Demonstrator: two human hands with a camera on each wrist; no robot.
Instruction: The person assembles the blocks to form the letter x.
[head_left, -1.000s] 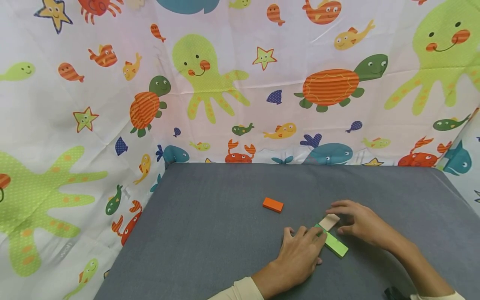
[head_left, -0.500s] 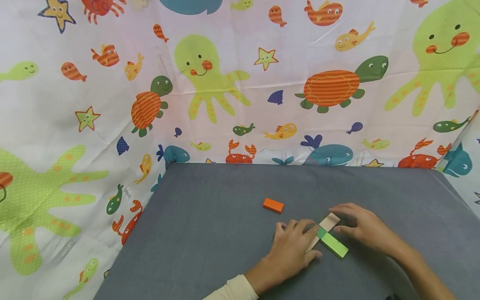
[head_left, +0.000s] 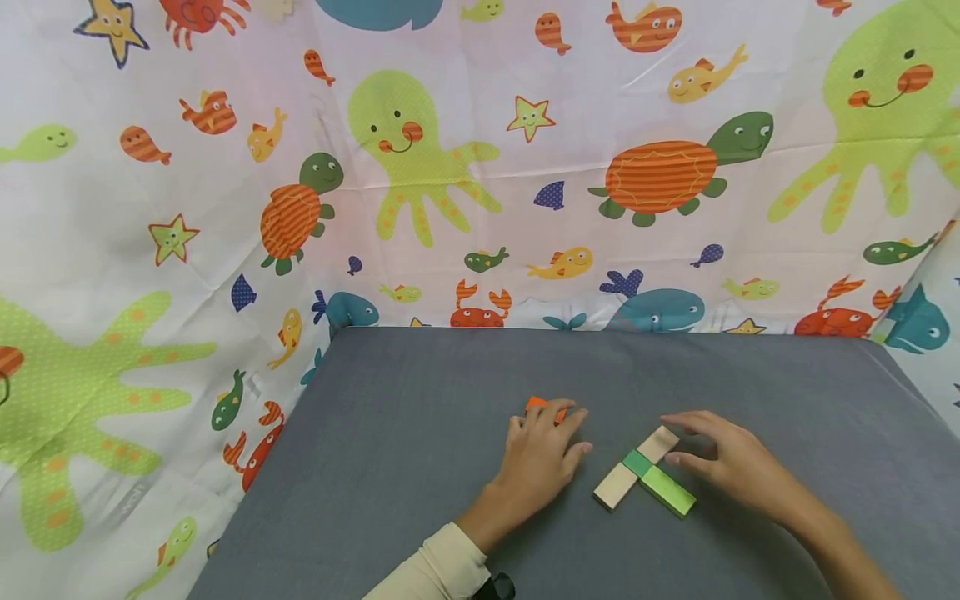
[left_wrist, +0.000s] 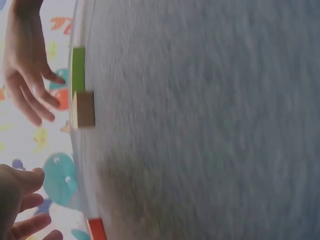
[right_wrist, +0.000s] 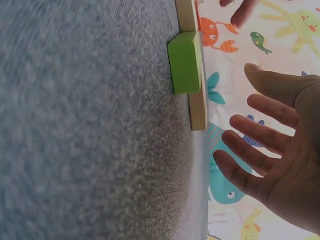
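Note:
My left hand (head_left: 534,460) hovers at the orange block (head_left: 535,402), covering part of it, with its fingers spread. In the left wrist view a gap shows between that hand and the red-orange block (left_wrist: 96,229). My right hand (head_left: 738,460) is beside the far plain wooden block (head_left: 658,444); its fingers look extended and hold nothing in the right wrist view. That block, a dark green piece (head_left: 637,462) and a near wooden block (head_left: 616,487) form a slanting line. A light green block (head_left: 669,490) meets the line at the dark green piece, pointing toward the front right.
A grey cloth-covered table (head_left: 390,467) bears the blocks. Behind it and to the left hangs a white curtain (head_left: 465,100) printed with sea animals. A dark band (head_left: 497,587) shows at the left wrist.
My left hand has let go of the near wooden block and moved left and away from me to the orange block. The right hand and the joined blocks stay almost still.

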